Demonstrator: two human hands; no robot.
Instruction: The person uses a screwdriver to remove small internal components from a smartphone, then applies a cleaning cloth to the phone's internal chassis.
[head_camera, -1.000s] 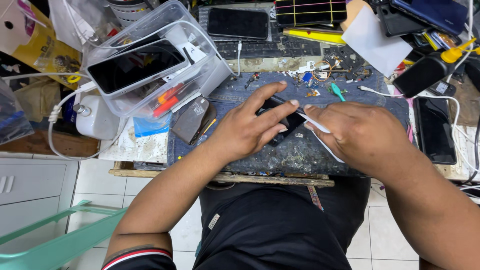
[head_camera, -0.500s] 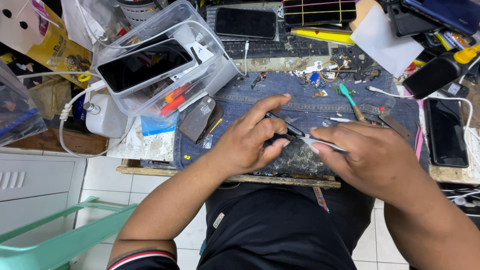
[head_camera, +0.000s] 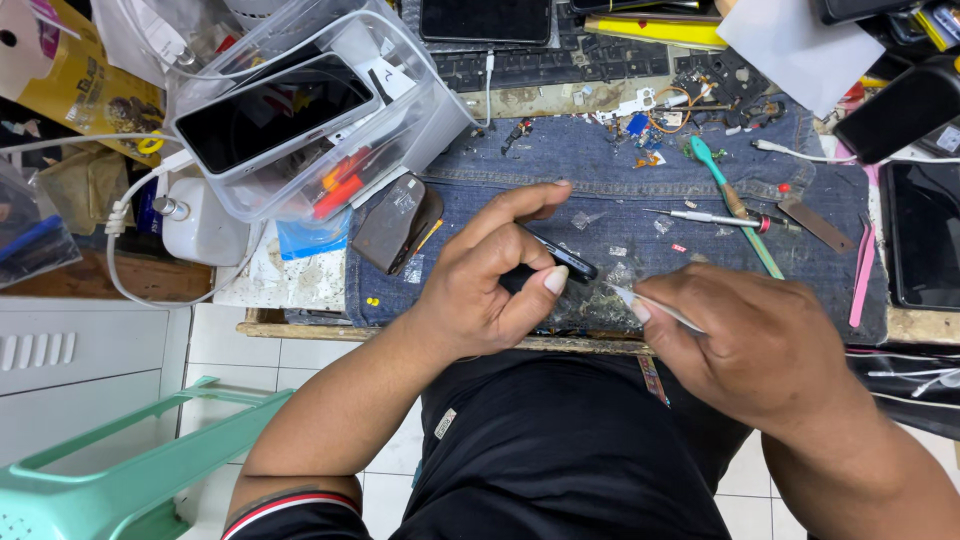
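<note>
Covering cluttered workbench (head_camera: 300, 325): denim mat (head_camera: 600, 160); white tiled floor (head_camera: 230, 350) below.

I see a wooden workbench (head_camera: 300, 328) with a worn front edge, most of it covered by a blue denim cloth (head_camera: 600, 160). On the cloth lie a teal-handled tool (head_camera: 735, 205), a thin screwdriver (head_camera: 712, 217), pink tweezers (head_camera: 862, 272), a brown metal strip (head_camera: 818, 226) and small loose parts (head_camera: 640, 130). A clear plastic tub (head_camera: 300, 120) stands at the cloth's left edge, with a dark phone case (head_camera: 398, 222) beside it. A black keyboard (head_camera: 540, 62) lies along the back.
</note>
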